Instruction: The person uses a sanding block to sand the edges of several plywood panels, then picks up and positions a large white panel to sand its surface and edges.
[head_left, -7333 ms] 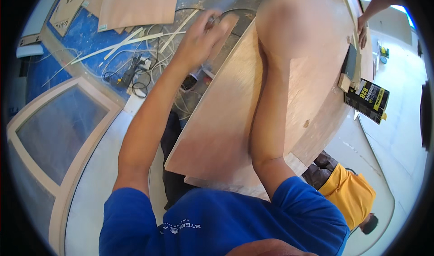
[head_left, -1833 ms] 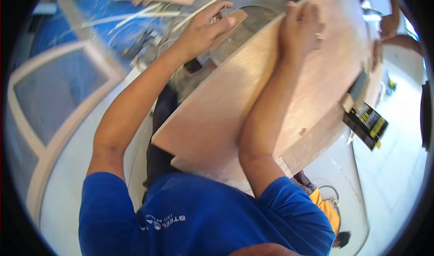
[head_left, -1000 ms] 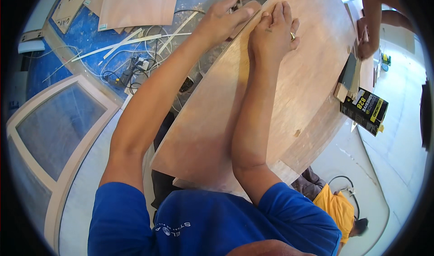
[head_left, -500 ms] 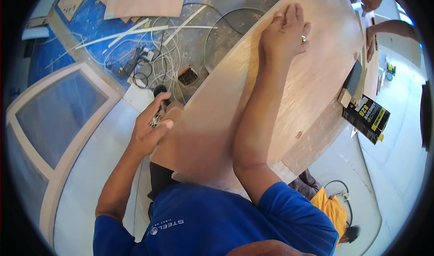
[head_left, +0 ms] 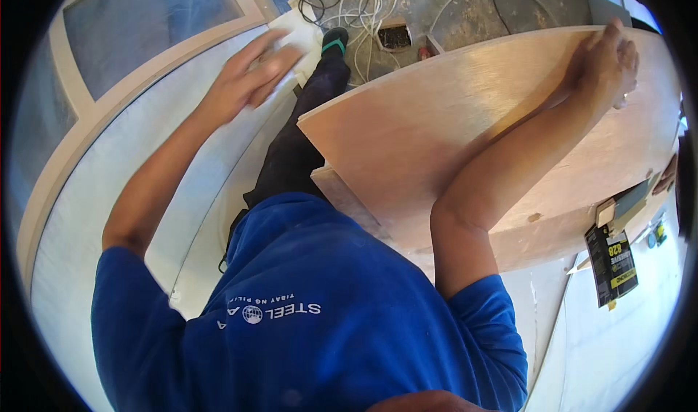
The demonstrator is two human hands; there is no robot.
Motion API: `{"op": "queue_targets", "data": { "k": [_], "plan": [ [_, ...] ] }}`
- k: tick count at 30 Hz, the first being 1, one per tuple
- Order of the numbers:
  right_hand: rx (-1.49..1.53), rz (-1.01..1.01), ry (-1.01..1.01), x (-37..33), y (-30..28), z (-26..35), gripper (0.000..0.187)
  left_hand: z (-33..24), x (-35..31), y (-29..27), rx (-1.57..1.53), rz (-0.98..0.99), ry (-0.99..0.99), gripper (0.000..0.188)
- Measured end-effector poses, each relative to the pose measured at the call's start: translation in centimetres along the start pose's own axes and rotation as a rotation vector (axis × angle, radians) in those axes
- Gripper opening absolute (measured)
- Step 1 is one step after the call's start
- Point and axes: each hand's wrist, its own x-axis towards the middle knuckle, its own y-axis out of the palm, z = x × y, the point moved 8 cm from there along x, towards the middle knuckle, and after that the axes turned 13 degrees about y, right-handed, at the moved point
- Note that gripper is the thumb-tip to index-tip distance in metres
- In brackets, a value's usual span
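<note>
My right hand (head_left: pixel 611 66) rests on a large plywood sheet (head_left: pixel 407 143) near its far right edge, with the fingers mostly extended. The forearm crosses above the sheet. My left hand (head_left: pixel 251 81) is in the air to the left of the sheet, fingers stretched out and a little blurred, with nothing visible in it. Below it lies a pale floor panel. Under the sheet's near left corner another wooden board (head_left: pixel 349 197) sticks out.
A black-and-yellow adhesive container (head_left: pixel 611 266) stands by the sheet's right side, beside wood offcuts (head_left: pixel 618 205). A wood-framed panel (head_left: pixel 94 110) lies left. Tangled cables (head_left: pixel 371 12) and a small box with dark contents (head_left: pixel 395 37) lie on the far floor, near my sandalled foot (head_left: pixel 335 41).
My view has swung left, so the sheet appears farther right. My left hand has moved away from the sheet's left edge. My right hand still rests on the sheet.
</note>
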Motion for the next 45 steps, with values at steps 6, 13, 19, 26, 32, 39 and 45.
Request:
{"op": "queue_targets", "data": {
  "k": [6,13,19,26,32,39,45],
  "plan": [
    [-0.115,0.003,-0.145,0.1,1.9,-0.1,0.081,-9.8,15.6,12.2,-0.184,0.213,0.397,0.065],
    [-0.085,-0.009,-0.143,1.5,2.3,-0.6,0.073,-13.9,19.2,15.0,-0.141,0.137,0.795,0.062],
    [-0.086,-0.038,-0.093,1.1,1.7,-0.2,0.072,-8.9,10.3,11.5,-0.074,0.292,0.156,0.063],
    [-0.128,-0.064,-0.123,1.6,1.7,-0.5,0.070,-3.4,2.4,7.1,-0.128,0.128,0.103,0.066],
    [-0.127,-0.061,-0.132,2.1,1.9,-0.4,0.066,3.6,-7.4,1.5,-0.003,0.144,-0.269,0.069],
    [-0.082,-0.069,-0.146,0.7,1.5,-1.1,0.066,-2.3,7.4,0.8,0.071,0.071,0.134,0.066],
    [-0.011,-0.116,-0.113,-0.5,1.7,-0.3,0.045,-14.2,25.0,13.8,-0.422,0.191,0.377,0.061]
  ]
}}
